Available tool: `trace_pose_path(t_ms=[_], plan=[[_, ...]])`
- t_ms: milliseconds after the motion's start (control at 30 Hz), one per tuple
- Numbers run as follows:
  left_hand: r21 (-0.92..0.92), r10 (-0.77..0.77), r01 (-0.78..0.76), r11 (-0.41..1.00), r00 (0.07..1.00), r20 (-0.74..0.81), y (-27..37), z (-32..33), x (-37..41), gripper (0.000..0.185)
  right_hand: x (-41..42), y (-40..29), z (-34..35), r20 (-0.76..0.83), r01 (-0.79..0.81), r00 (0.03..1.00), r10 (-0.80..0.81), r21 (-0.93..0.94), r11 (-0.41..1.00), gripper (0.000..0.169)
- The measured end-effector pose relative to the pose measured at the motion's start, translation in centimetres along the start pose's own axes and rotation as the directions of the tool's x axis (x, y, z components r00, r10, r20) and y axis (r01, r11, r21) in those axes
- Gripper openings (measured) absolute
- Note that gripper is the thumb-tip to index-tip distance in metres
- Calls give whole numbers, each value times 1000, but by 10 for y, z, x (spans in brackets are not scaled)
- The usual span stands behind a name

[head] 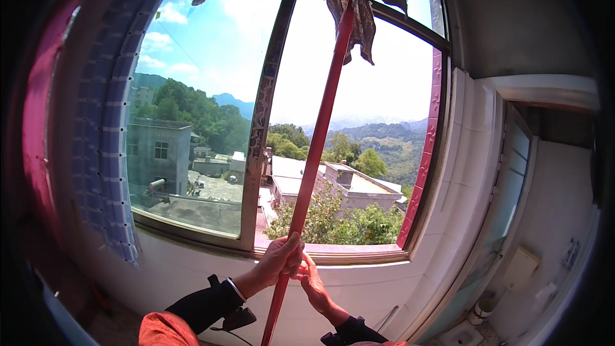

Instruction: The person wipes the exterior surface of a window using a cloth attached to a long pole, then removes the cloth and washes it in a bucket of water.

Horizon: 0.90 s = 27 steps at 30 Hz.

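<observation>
A long red pole (314,154) slants up from the bottom of the view to the window top. Wrapped over its upper end is a grey rag (370,0), hanging in loose folds against the upper window frame. My left hand (284,255) grips the pole near sill height. Just right of the pole is my right hand (317,286), its fingers extended and apart, with the tips close to my left hand. Whether those fingertips touch the pole is hard to tell.
The dark-framed sliding window (262,120) has a glass pane at left and an opening at right. A blue checked curtain (103,154) hangs on the left. White tiled wall (211,259) runs below the sill. At right, a doorway (519,163) shows a bucket (480,312) and a squat toilet (461,336).
</observation>
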<state>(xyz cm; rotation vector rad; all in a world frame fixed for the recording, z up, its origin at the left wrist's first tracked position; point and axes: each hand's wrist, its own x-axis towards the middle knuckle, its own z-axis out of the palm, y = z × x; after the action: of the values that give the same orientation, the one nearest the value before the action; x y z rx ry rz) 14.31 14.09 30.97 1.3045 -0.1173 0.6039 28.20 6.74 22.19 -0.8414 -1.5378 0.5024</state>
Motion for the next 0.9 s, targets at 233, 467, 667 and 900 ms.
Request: trace_pose_path(t_ms=[233,467,667,900], plan=[[-38,147,-144,989,984,100,81,74,126,53,-150,50,-10,204,-279,947,249,136,951,80],[-197,233,-180,964,929,288,96,114,212,55,-180,40,-47,-39,-331,942,333,60,942,74],[-413,291,-65,909,807,514,103,115,254,55,-191,33,-72,-257,-375,895,364,6,927,68],[-448,334,-84,890,788,517,99,128,262,56,-167,0,-84,-427,-387,843,328,-55,921,62]])
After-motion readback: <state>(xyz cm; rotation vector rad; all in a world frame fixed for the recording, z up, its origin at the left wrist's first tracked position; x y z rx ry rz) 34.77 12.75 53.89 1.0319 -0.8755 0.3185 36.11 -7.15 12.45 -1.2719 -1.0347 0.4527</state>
